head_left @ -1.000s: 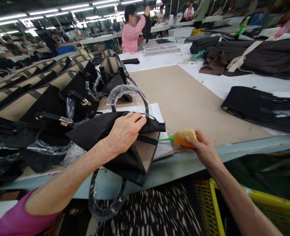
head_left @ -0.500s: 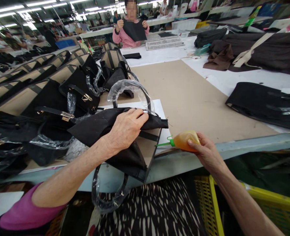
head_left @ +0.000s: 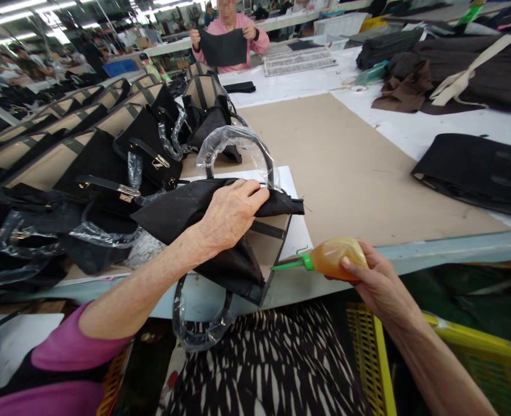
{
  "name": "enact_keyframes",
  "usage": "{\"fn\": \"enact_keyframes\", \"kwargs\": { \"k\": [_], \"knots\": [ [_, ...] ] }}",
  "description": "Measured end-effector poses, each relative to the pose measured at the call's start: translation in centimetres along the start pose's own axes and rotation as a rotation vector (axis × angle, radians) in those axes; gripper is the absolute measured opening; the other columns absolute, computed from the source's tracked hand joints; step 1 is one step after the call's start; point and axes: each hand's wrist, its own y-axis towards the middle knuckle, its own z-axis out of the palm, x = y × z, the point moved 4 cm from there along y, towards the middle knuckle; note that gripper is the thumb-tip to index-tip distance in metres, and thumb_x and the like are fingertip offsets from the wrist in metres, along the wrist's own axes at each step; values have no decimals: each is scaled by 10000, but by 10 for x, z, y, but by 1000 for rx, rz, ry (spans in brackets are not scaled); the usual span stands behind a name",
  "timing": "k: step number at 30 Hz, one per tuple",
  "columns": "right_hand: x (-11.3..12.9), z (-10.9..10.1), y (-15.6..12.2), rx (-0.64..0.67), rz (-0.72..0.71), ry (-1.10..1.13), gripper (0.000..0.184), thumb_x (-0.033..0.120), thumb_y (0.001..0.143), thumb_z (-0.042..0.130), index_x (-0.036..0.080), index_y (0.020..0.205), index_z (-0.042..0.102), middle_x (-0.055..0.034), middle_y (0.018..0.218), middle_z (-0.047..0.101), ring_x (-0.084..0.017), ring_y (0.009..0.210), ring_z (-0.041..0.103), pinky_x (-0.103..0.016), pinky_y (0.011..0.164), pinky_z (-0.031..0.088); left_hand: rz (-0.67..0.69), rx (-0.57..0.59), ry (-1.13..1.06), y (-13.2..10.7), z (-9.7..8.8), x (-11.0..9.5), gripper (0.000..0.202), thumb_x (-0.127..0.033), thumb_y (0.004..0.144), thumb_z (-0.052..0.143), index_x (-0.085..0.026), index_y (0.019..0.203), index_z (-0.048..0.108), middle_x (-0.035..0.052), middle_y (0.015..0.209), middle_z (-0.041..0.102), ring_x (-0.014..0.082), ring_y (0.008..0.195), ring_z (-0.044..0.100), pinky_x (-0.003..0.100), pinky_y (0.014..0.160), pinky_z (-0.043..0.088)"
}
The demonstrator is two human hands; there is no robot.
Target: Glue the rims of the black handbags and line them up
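A black handbag point(head_left: 220, 266) lies at the table's front edge, its beige bottom panel turned partly to the right. Clear plastic wraps its two looped handles; one stands up behind, the other hangs over the edge. My left hand point(head_left: 233, 214) is closed on the bag's folded black fabric from above, the fingertips partly hidden. In my right hand point(head_left: 372, 266) is a soft squeeze bottle point(head_left: 337, 258) of amber liquid with a green nozzle. The nozzle points left, its tip at the edge of the beige panel; whether it touches cannot be made out.
Rows of similar black handbags point(head_left: 86, 153) fill the left of the table. A beige board point(head_left: 316, 156) covers its middle. Folded black fabric point(head_left: 472, 173) and dark cloth stacks point(head_left: 476, 69) lie right. Yellow crates point(head_left: 380, 370) stand below. Across the table, a person in pink holds a black piece point(head_left: 223, 47).
The nozzle tip has moved down along the panel's edge toward its near corner, with my right hand following. My left hand keeps its hold. The view has shifted slightly.
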Motion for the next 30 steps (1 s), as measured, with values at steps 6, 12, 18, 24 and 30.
{"fn": "enact_keyframes", "kwargs": {
  "k": [6, 12, 18, 24, 30],
  "knots": [
    [0, 8, -13, 15, 5, 66, 321, 343, 717, 781, 207, 970, 639, -49, 899, 637, -197, 775, 583, -247, 662, 517, -10, 0, -1, 0, -1, -1, 217, -88, 844, 416, -131, 977, 582, 84, 991, 607, 198, 919, 561, 306, 784, 486],
    [1, 19, -30, 75, 45, 146, 278, 314, 761, 754, 235, 1000, 637, -22, 898, 615, -178, 781, 565, -237, 660, 525, -7, -14, 8, 1, 0, -2, 226, -76, 829, 429, -128, 980, 589, 81, 989, 609, 198, 920, 564, 302, 784, 491],
    [-2, 20, -45, 52, 86, 194, 285, 316, 771, 751, 222, 1013, 636, -35, 907, 609, -176, 776, 560, -232, 651, 531, -17, -9, 15, 1, 0, -1, 250, -46, 805, 437, -125, 987, 590, 79, 996, 610, 200, 924, 563, 303, 793, 490],
    [-6, 12, -42, -54, 104, 220, 325, 315, 753, 763, 199, 1023, 626, -71, 976, 610, -223, 837, 572, -281, 625, 554, -19, -15, 17, 1, 0, -1, 260, -35, 799, 424, -126, 974, 593, 79, 990, 609, 193, 927, 561, 294, 799, 487],
    [-8, 16, -41, -62, 130, 230, 352, 322, 750, 767, 187, 1036, 612, -85, 994, 607, -229, 844, 575, -299, 630, 558, -15, -29, 12, 1, 2, -1, 263, -38, 798, 425, -129, 984, 587, 77, 995, 606, 194, 929, 559, 298, 811, 484]
  ]
}}
